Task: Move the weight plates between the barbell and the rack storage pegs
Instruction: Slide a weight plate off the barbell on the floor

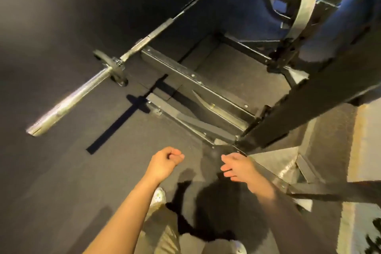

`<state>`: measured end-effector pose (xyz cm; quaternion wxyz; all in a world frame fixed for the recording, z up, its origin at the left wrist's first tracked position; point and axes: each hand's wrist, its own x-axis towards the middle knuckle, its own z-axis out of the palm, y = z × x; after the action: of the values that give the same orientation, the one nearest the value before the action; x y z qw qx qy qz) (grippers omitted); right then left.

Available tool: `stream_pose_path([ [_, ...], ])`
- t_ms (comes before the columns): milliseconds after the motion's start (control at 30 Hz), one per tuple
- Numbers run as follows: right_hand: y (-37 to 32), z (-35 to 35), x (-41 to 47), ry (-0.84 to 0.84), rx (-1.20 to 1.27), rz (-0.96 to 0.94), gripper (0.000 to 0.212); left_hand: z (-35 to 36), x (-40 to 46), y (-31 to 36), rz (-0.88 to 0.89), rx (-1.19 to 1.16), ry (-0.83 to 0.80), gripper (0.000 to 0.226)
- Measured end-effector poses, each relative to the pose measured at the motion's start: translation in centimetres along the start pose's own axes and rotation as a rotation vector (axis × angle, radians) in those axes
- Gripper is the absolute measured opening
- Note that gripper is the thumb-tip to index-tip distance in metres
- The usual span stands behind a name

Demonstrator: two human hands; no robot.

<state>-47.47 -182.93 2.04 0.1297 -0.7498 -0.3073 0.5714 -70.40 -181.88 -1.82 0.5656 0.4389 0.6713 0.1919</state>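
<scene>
Below my head camera, both my hands hang free over the dark floor (61, 171). My left hand (165, 162) is curled into a loose fist and holds nothing. My right hand (237, 166) has its fingers straight and spread, also holding nothing, just beside the foot of the rack (299, 113). The barbell (86, 86) rests in its hook on the rack, and the near sleeve, well apart from both hands, shows bare metal out to its end. A grey plate (305, 12) hangs edge-on at the rack's upright; whether it sits on a peg I cannot tell, as the frame is blurred. Judgement: I am between carries, with no plate in hand. The next move calls for reaching up to that plate with both hands and gripping its rim before lifting it off
</scene>
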Motion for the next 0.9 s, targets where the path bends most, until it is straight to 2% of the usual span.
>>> stream_pose_path([
  [67,-4.2,5.2,2.3,-0.058,-0.060,-0.013,0.029,-6.1,2.6,-0.8,-0.031,-0.012,0.067,0.001],
  [133,-8.3,9.5,3.7,-0.140,-0.113,-0.040,0.036,-11.3,4.6,-1.4,-0.065,-0.035,0.134,0.005],
  [267,-14.9,16.1,5.0,-0.270,-0.203,-0.084,0.035,-19.4,5.9,-2.2,-0.110,-0.110,0.256,0.009],
  [533,-23.8,23.1,10.5,-0.322,-0.305,-0.184,0.040,-26.4,7.5,-4.1,-0.192,-0.281,0.380,0.012],
  [700,-30.0,26.2,15.3,-0.257,-0.359,-0.325,0.025,-30.5,11.8,-2.4,-0.206,-0.329,0.434,0.023],
  [833,-35.6,27.7,19.9,-0.204,-0.405,-0.462,0.042,-33.8,17.7,1.1,-0.198,-0.338,0.498,0.025],
  [900,-38.3,28.0,23.0,-0.233,-0.479,-0.484,0.047,-35.2,22.1,3.9,-0.195,-0.253,0.527,0.028],
])
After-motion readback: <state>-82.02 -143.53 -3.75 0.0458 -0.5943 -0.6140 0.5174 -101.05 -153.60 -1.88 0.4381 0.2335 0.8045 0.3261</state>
